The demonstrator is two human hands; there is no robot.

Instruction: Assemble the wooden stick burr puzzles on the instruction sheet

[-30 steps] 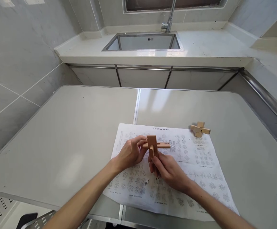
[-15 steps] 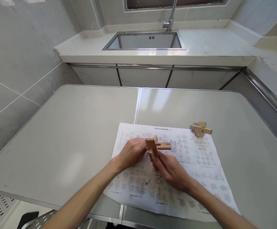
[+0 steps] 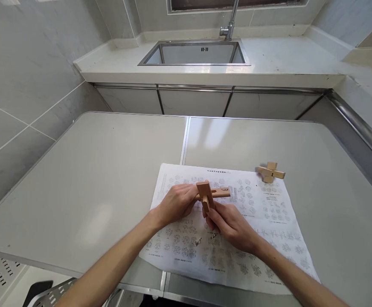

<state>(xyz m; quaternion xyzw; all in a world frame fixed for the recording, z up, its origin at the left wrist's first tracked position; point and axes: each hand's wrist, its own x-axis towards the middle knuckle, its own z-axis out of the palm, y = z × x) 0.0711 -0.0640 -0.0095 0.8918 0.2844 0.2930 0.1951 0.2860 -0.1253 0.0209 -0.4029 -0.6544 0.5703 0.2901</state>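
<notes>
My left hand (image 3: 175, 204) is closed round the left end of a horizontal wooden bar (image 3: 220, 193) of a small interlocking puzzle. My right hand (image 3: 228, 223) pinches a second wooden piece (image 3: 204, 192) that crosses the bar upright. Both hands hold the pieces just above a white printed instruction sheet (image 3: 269, 221) spread on the grey table (image 3: 93, 170). A second small assembled wooden cross (image 3: 271, 172) lies on the table at the sheet's far right corner, away from both hands.
A seam (image 3: 184, 140) splits the table into two panels. Behind it runs a white counter (image 3: 285, 59) with a steel sink (image 3: 194, 53) and tap (image 3: 229, 25). Tiled wall on the left. A dark object and perforated metal (image 3: 0, 277) show below the table's near left edge.
The upright piece in my right hand has tilted slightly back and forth on the bar; both hands stay in nearly the same place above the sheet.
</notes>
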